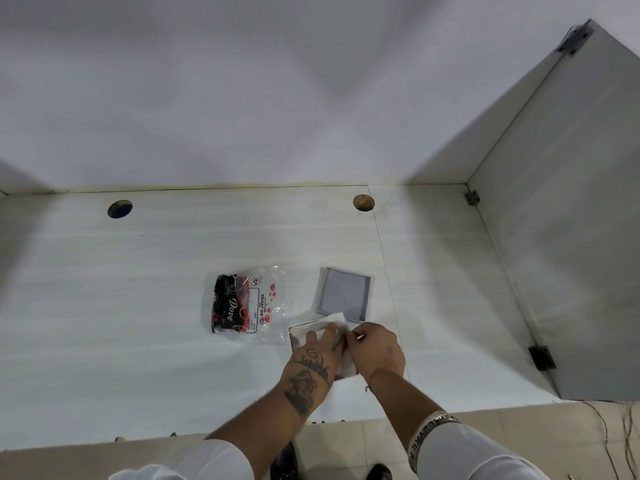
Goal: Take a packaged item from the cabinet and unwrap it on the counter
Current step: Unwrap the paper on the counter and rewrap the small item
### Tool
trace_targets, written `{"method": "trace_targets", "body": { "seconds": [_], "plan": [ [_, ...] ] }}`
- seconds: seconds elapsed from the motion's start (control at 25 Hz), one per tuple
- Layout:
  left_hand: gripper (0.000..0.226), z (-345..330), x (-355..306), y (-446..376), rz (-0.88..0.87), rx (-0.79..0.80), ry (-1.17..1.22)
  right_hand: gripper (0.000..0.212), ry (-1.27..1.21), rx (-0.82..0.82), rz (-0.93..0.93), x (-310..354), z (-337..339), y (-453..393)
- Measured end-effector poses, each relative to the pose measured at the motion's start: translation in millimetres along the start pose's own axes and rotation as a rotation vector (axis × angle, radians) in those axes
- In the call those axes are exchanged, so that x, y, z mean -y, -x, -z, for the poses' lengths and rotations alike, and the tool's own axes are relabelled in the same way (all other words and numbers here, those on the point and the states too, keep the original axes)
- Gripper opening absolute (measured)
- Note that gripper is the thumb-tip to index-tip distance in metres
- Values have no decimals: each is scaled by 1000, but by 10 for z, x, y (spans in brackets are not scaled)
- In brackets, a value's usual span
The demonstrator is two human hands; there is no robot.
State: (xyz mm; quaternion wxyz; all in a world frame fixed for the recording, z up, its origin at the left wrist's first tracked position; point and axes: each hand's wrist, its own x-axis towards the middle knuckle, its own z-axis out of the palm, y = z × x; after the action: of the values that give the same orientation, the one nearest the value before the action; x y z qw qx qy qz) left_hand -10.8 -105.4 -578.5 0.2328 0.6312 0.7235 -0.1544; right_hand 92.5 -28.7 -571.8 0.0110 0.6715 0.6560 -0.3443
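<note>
A crumpled clear plastic wrapper [246, 304] with black, red and white print lies on the white counter [138, 306]. To its right a flat grey square item [343, 294] rests on the surface. Just in front of it lies a white folded tissue [311, 329]. My left hand [318, 351] presses flat on the tissue with fingers spread. My right hand [375, 346] pinches the tissue's right edge between thumb and fingers. Part of the tissue is hidden under both hands.
Two round cable holes [120, 209] [363, 202] sit near the counter's back edge by the white wall. A white side panel [571, 237] with metal brackets closes the right side. Tiled floor and wires show below the front edge.
</note>
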Motion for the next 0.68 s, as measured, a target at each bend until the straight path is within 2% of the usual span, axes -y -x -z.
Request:
{"method": "trace_targets", "body": {
  "seconds": [0.2, 0.32, 0.44, 0.56, 0.68],
  "plan": [
    [77, -20, 52, 27, -67, -98, 45, 22, 133, 20, 26, 133, 3, -119],
    [86, -64, 59, -47, -21, -3, 74, 31, 162, 80, 16, 210, 13, -206],
    [89, 55, -7, -62, -6, 101, 63, 37, 90, 113, 11, 180, 48, -266],
    [102, 30, -13, -48, -12, 69, 25, 38, 80, 57, 37, 169, 25, -277],
    [98, -73, 68, -49, -60, -31, 23, 33, 174, 12, 109, 244, -31, -303]
  ]
}}
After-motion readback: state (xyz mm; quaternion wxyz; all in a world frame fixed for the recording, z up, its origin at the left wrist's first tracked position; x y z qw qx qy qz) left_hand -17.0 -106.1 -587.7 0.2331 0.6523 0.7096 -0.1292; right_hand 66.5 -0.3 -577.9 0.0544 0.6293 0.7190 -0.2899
